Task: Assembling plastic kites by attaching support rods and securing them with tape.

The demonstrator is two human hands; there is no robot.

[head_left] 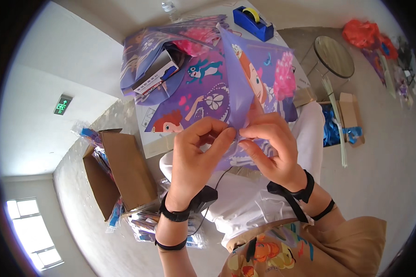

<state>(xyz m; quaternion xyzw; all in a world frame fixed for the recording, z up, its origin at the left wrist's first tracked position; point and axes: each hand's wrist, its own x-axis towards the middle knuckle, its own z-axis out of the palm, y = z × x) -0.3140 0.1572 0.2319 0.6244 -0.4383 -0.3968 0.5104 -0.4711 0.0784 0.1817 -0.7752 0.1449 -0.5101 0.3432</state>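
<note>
A thin purple kite sail (pixel 245 60), printed with a red-haired cartoon figure, rises in a fold in front of me. My left hand (pixel 201 154) pinches its edge between thumb and bent fingers. Close beside it, my right hand (pixel 275 143) has its curled fingertips on the same edge, the thumb slightly apart from the index finger. Whatever small part may lie between the fingertips is hidden. Under the raised sail, another printed purple sheet (pixel 194 97) lies spread on the white table (pixel 155 143). Both wrists wear black straps.
Folded purple sheets and an open box (pixel 155 76) lie at the table's left. A blue tape dispenser (pixel 253 23) stands at the back. Cardboard boxes (pixel 127 171) sit at left; right are a round stool (pixel 333 56), thin sticks (pixel 339 124) and a blue-filled box (pixel 351 106).
</note>
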